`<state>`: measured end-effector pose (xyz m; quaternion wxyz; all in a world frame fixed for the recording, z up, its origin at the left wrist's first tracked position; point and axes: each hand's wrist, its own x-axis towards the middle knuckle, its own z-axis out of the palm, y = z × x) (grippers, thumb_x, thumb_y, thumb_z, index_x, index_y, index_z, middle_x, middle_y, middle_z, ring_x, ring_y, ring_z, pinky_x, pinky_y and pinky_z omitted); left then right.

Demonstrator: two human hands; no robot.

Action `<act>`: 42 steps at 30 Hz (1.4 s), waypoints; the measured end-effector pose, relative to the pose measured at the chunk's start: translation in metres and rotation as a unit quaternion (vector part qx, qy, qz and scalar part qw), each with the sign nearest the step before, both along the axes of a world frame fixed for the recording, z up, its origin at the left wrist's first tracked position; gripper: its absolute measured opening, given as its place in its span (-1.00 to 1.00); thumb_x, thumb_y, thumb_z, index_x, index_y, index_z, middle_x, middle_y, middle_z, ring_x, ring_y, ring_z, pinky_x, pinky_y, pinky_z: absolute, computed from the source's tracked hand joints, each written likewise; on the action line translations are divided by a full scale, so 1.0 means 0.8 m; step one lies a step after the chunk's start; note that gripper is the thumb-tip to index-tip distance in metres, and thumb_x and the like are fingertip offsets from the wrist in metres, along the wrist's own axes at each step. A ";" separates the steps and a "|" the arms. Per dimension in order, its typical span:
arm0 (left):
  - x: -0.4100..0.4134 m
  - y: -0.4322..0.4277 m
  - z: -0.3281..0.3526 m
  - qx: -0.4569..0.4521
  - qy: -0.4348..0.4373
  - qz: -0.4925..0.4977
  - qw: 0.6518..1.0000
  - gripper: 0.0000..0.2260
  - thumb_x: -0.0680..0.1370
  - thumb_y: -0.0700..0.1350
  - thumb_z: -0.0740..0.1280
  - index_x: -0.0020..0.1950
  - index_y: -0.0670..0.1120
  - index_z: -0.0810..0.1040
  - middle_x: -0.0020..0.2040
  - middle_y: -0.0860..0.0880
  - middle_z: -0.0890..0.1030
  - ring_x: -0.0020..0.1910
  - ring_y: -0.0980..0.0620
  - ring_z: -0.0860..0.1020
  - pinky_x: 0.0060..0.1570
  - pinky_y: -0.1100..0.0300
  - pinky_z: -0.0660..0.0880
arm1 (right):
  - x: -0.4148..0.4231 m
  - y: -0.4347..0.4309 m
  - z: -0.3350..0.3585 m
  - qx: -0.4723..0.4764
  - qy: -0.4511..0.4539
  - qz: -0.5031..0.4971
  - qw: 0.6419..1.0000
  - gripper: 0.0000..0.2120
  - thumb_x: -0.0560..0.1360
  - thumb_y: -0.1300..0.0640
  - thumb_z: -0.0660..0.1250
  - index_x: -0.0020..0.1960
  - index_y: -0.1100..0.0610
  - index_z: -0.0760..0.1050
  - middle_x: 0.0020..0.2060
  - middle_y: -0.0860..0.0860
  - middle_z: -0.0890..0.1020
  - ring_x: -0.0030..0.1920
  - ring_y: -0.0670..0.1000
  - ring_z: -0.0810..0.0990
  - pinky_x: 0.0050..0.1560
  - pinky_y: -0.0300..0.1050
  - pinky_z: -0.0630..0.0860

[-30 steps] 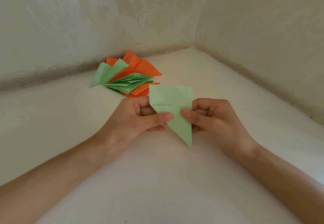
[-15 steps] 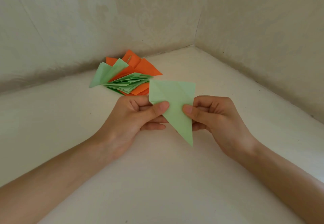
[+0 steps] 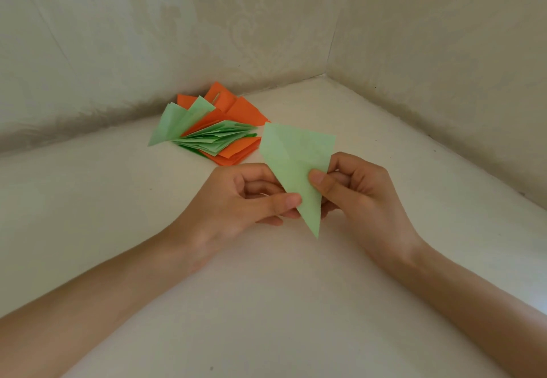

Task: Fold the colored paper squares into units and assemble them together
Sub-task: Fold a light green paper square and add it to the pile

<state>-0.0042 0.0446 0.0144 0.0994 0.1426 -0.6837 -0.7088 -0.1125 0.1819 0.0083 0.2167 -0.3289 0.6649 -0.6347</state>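
Two hands hold one green paper (image 3: 296, 167) above the table (image 3: 266, 303): the left hand (image 3: 236, 203) pinches its left edge, the right hand (image 3: 352, 188) its right, likely steadying it for a crease. Folded pieces (image 3: 213, 131) wait far left.

The folded green paper (image 3: 293, 158) hides the fingers that the left hand (image 3: 236, 200) and the right hand (image 3: 361, 194) have behind it. Both forearms run off the frame's edges. In the pile (image 3: 219, 137), the upper orange and green pieces cover the lower ones, so their number cannot be told.
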 end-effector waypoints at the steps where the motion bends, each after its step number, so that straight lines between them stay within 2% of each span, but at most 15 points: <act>1: -0.001 0.001 -0.001 -0.009 0.000 -0.001 1.000 -0.73 0.29 -0.17 0.44 -0.02 -0.15 0.63 -0.15 -0.11 0.69 -0.20 0.05 0.66 -0.25 0.30 0.56 | 0.001 0.000 -0.001 0.002 0.012 0.000 1.000 -0.86 0.55 0.28 0.24 -0.15 0.31 0.48 -0.37 0.25 0.61 -0.40 0.10 0.54 -0.35 -0.20 0.46; 5: -0.004 0.000 -0.004 -0.016 0.005 -0.005 1.000 -0.70 0.26 -0.21 0.45 -0.02 -0.15 0.62 -0.16 -0.14 0.69 -0.26 0.06 0.63 -0.23 0.27 0.57 | 0.002 -0.001 -0.006 0.005 0.021 0.013 1.000 -0.85 0.56 0.27 0.23 -0.15 0.32 0.45 -0.46 0.09 0.56 -0.45 -0.05 0.46 -0.37 -0.23 0.42; 9: -0.002 -0.002 -0.004 0.011 -0.005 0.007 1.000 -0.75 0.34 -0.14 0.40 -0.04 -0.24 0.61 -0.22 -0.12 0.69 -0.30 0.08 0.64 -0.30 0.31 0.55 | 0.001 -0.002 -0.007 -0.012 0.014 0.031 0.999 -0.82 0.51 0.18 0.27 -0.10 0.33 0.47 -0.42 0.16 0.57 -0.44 -0.03 0.49 -0.37 -0.22 0.42; 14: -0.001 -0.008 -0.002 0.063 0.020 0.047 0.997 -0.80 0.37 -0.11 0.35 -0.12 -0.22 0.60 -0.23 -0.09 0.69 -0.27 0.07 0.66 -0.32 0.31 0.55 | -0.003 0.001 -0.008 -0.024 -0.001 0.049 0.999 -0.83 0.53 0.26 0.27 -0.03 0.39 0.48 -0.45 0.10 0.54 -0.47 -0.04 0.47 -0.39 -0.24 0.41; 17: -0.001 -0.010 -0.003 0.080 0.042 0.088 0.992 -0.83 0.35 -0.14 0.35 -0.14 -0.19 0.61 -0.26 -0.08 0.68 -0.29 0.08 0.65 -0.33 0.31 0.55 | -0.002 -0.001 -0.009 -0.026 0.003 0.057 0.998 -0.80 0.49 0.20 0.26 -0.02 0.34 0.50 -0.46 0.08 0.55 -0.46 -0.05 0.48 -0.38 -0.24 0.43; 20: -0.002 -0.010 -0.004 0.068 0.054 0.098 0.991 -0.81 0.36 -0.13 0.35 -0.12 -0.21 0.60 -0.25 -0.09 0.68 -0.29 0.06 0.64 -0.29 0.28 0.56 | 0.001 -0.001 -0.007 -0.001 0.017 0.083 0.996 -0.92 0.54 0.29 0.26 -0.03 0.20 0.53 -0.43 0.04 0.61 -0.43 -0.06 0.55 -0.36 -0.25 0.45; 25: 0.000 -0.009 -0.003 0.048 0.058 0.100 0.992 -0.81 0.39 -0.12 0.34 -0.10 -0.20 0.60 -0.23 -0.09 0.68 -0.26 0.04 0.64 -0.27 0.27 0.55 | 0.005 0.000 0.001 0.068 0.021 0.147 0.987 -0.86 0.53 0.23 0.30 -0.20 0.11 0.53 -0.38 0.06 0.66 -0.37 -0.11 0.56 -0.34 -0.36 0.41; 28: 0.001 -0.009 -0.003 0.014 0.043 0.096 0.994 -0.93 0.46 -0.21 0.34 -0.15 -0.18 0.61 -0.29 -0.06 0.67 -0.33 0.09 0.61 -0.33 0.31 0.52 | 0.003 -0.001 0.005 0.025 -0.007 0.112 0.993 -0.84 0.47 0.06 0.31 -0.15 0.16 0.54 -0.34 0.01 0.61 -0.32 -0.06 0.52 -0.33 -0.20 0.44; 30: 0.001 -0.008 -0.003 -0.019 0.015 0.072 0.997 -0.91 0.50 -0.26 0.34 -0.18 -0.19 0.62 -0.33 -0.05 0.66 -0.39 0.12 0.57 -0.37 0.33 0.49 | -0.001 -0.001 0.003 0.002 -0.029 0.053 0.998 -0.82 0.47 0.06 0.35 -0.12 0.19 0.53 -0.31 0.06 0.57 -0.29 -0.01 0.50 -0.29 -0.11 0.43; 32: 0.003 -0.007 -0.004 -0.059 -0.006 0.049 0.997 -0.89 0.51 -0.25 0.34 -0.19 -0.18 0.62 -0.37 -0.02 0.63 -0.44 0.14 0.52 -0.43 0.34 0.44 | -0.004 -0.002 0.000 0.003 -0.004 0.006 1.000 -0.94 0.48 0.16 0.37 -0.18 0.11 0.54 -0.33 0.02 0.57 -0.29 -0.04 0.49 -0.26 -0.12 0.41; 34: 0.004 -0.006 -0.007 -0.098 -0.007 0.042 0.994 -0.87 0.53 -0.22 0.32 -0.19 -0.16 0.62 -0.40 0.03 0.60 -0.47 0.16 0.46 -0.45 0.33 0.38 | -0.005 -0.004 -0.003 0.018 0.047 -0.017 0.999 -0.82 0.47 0.24 0.37 -0.25 0.02 0.55 -0.34 -0.07 0.59 -0.28 -0.09 0.50 -0.23 -0.14 0.42; 36: 0.004 -0.006 -0.008 -0.114 0.004 0.038 0.993 -0.84 0.55 -0.18 0.30 -0.18 -0.15 0.62 -0.39 0.05 0.59 -0.45 0.16 0.47 -0.42 0.31 0.38 | -0.005 -0.004 -0.004 0.021 0.071 -0.013 0.997 -0.83 0.46 0.22 0.40 -0.26 0.01 0.56 -0.34 -0.06 0.60 -0.29 -0.08 0.50 -0.25 -0.15 0.43; 38: 0.004 -0.005 -0.009 -0.106 0.019 0.041 0.993 -0.84 0.56 -0.17 0.28 -0.17 -0.15 0.62 -0.34 0.06 0.62 -0.37 0.17 0.53 -0.34 0.34 0.43 | -0.001 -0.002 -0.004 0.022 0.089 0.004 0.996 -0.93 0.42 0.15 0.41 -0.22 0.05 0.55 -0.35 0.02 0.60 -0.31 -0.01 0.49 -0.27 -0.09 0.43; 40: 0.003 -0.006 -0.010 -0.097 0.025 0.045 0.994 -0.85 0.55 -0.19 0.29 -0.16 -0.14 0.63 -0.30 0.05 0.65 -0.31 0.19 0.57 -0.28 0.37 0.45 | 0.003 -0.001 -0.005 0.028 0.133 0.000 0.991 -0.99 0.40 0.10 0.37 -0.18 0.02 0.54 -0.32 -0.01 0.60 -0.30 0.05 0.50 -0.24 -0.06 0.45; 42: 0.002 -0.008 -0.013 -0.089 0.019 0.046 0.995 -0.85 0.55 -0.19 0.30 -0.17 -0.12 0.64 -0.28 0.03 0.67 -0.31 0.18 0.59 -0.27 0.36 0.47 | 0.006 0.001 -0.006 0.043 0.205 -0.030 0.977 -0.93 0.42 0.10 0.34 -0.13 -0.06 0.50 -0.30 -0.12 0.59 -0.28 -0.07 0.49 -0.22 -0.21 0.43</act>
